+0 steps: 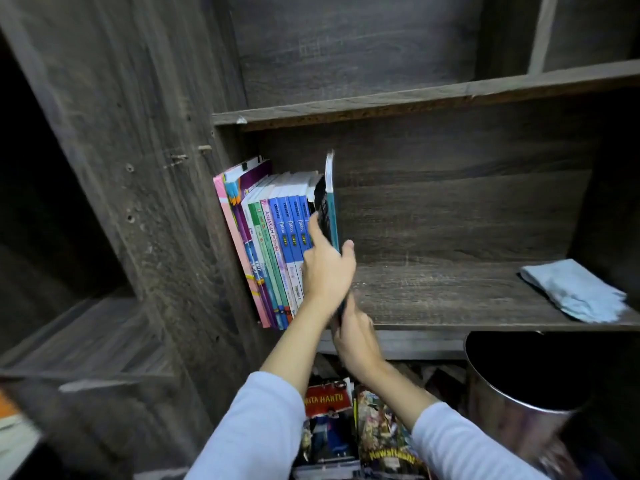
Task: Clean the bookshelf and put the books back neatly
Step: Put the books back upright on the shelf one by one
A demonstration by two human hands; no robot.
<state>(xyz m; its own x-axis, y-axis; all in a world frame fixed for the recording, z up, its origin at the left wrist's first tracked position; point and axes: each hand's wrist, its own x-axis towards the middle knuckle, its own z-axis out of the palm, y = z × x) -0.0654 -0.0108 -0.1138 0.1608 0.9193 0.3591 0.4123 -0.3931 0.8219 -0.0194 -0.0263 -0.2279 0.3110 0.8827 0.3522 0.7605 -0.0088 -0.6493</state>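
Row of books [270, 244] upright at shelf [450, 289] left end. Left hand [325, 268] clamps dark book [322, 206] against row, thumb one side, fingers other. Right hand [356, 337] grips its bottom edge. Blue cloth [575, 292] lies far right on shelf, metal bin [512, 403] below.

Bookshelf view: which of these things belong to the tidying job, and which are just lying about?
Part of the job: dark book, gripped by left hand and right hand; row of books beside it; shelf; blue cloth; probably the pile of books below.
Just lying about: metal bin at lower right.
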